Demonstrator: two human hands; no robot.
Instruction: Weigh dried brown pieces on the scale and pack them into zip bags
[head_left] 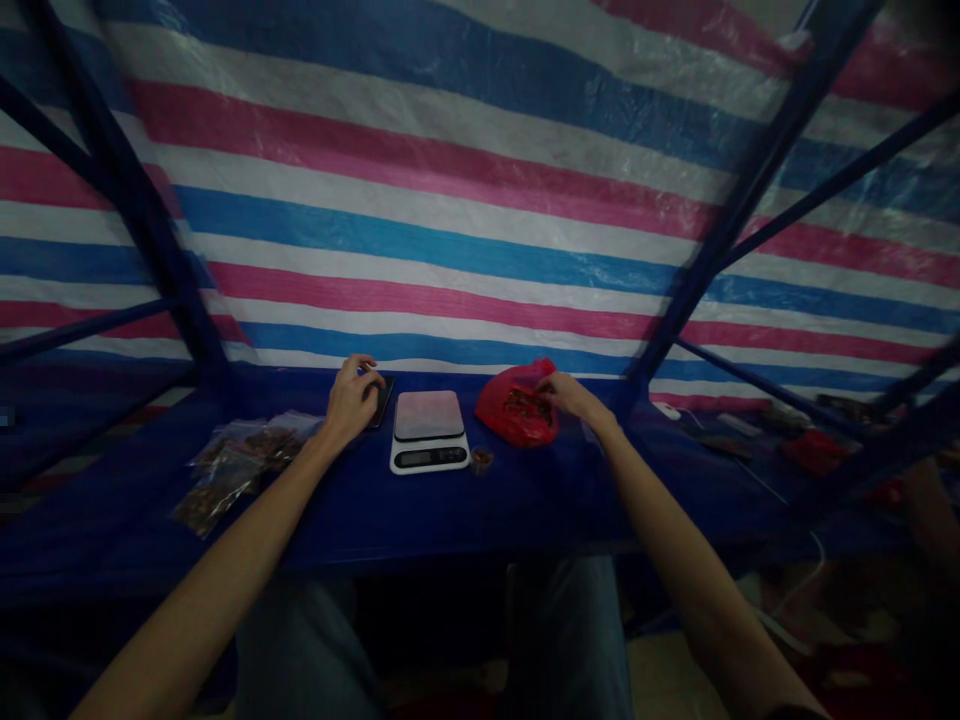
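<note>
My left hand (351,400) rests by a dark, flat, phone-like object (385,402), its fingers bent and apart with nothing visible held. To the right of it stands a white kitchen scale (429,455) with a bare weighing plate. My right hand (568,393) reaches into the mouth of a red plastic bag (499,412), fingers closed together at the brown, dried pieces (527,403) inside. What its fingertips pinch is too small to make out. Close to the scale's right front corner sits a small clear cup (481,459) with something brown in it.
Several clear zip bags (225,480) of brown pieces lie on the blue table (450,520) at left. Blue metal posts (694,235) rise on both sides before a striped plastic sheet (450,230). Another person's arm (930,505) shows at far right, near red bags (816,452).
</note>
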